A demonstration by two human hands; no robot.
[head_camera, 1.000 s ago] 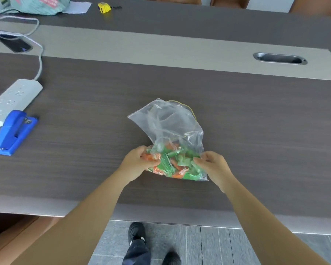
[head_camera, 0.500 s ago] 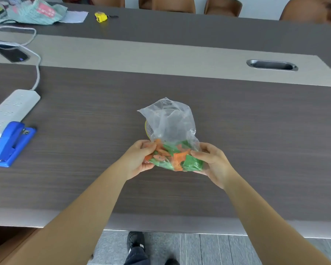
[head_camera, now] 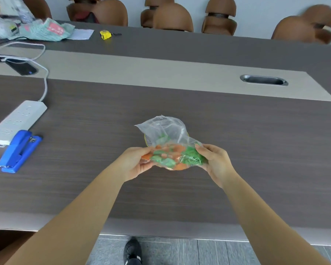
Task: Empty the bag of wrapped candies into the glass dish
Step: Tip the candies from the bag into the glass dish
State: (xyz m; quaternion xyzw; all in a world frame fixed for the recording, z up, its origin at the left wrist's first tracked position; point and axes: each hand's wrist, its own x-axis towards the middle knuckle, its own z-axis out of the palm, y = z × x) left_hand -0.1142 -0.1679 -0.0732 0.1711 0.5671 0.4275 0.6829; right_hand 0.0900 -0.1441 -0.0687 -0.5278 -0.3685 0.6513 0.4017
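Holding the clear bag of wrapped candies above the bench, left hand and right hand each keep a grip clamped on its candy-filled end. Just beyond the grip, a yellow-edged glass dish peeks out; pouring seems not yet begun.

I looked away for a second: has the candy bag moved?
Yes. The bag has been lifted off the table by both hands, its candy end raised toward the person and its open end tipped away over the barely visible dish.
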